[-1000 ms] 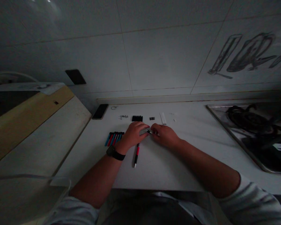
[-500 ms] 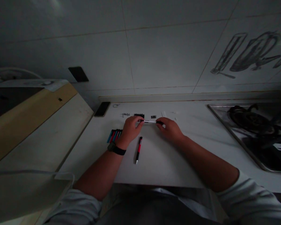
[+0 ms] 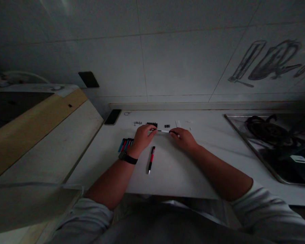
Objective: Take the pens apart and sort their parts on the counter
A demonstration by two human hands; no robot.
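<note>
The left hand [image 3: 143, 137] partly hides black parts [image 3: 151, 124]; 1 red-and-black pen [image 3: 151, 160] lies nearby.

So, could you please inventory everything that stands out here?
Smooth countertop: one, white, centre
Slim rod: one, black-white, centre
Slender pen: one, red-black, front
Slim barrels: several, blue and red, left
Tiny pieces: several, silvery, countertop back
Toothed row: one, black, countertop back
Small blocks: few, dark, countertop back
Thin strips, tiny bits: few, white, countertop back
Flat phone: one, black, back left
Thin ring: one, grey, beside phone
Metal stove: one, dark, right
Tiled wall: one, grey, behind
Boxy cabinet: one, white-tan, left
Strapped watch: one, black, left wrist
Left hand, right hand: two, bare, gripping rod
</note>
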